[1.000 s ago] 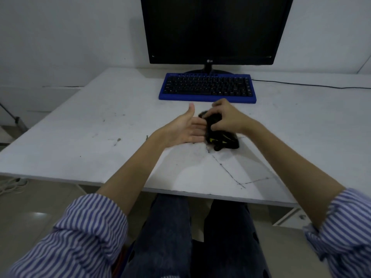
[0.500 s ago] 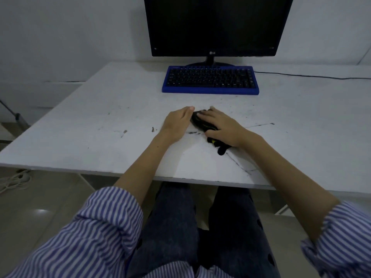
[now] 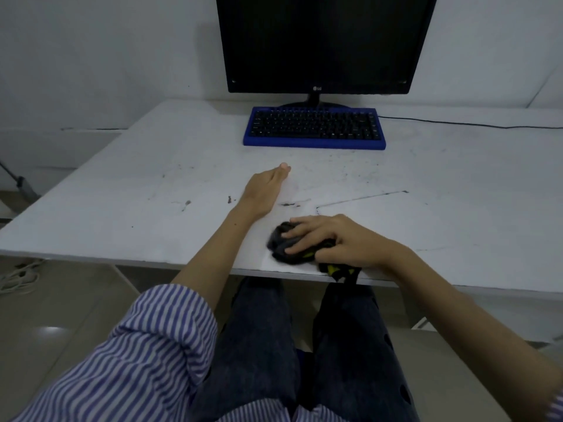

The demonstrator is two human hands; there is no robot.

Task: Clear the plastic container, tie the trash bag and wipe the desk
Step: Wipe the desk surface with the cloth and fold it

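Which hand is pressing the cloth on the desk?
The right hand, near the desk's front edge, presses the black-and-yellow cloth. The left hand rests empty, flat, farther back.

Rolled-up blue-and-white striped shirt sleeves (image 3: 158,327) and dark, possibly denim, trousers (image 3: 265,339).

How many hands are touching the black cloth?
1. The right hand presses on the cloth near the front edge of the desk. The left hand rests flat on the desk, apart from the cloth.
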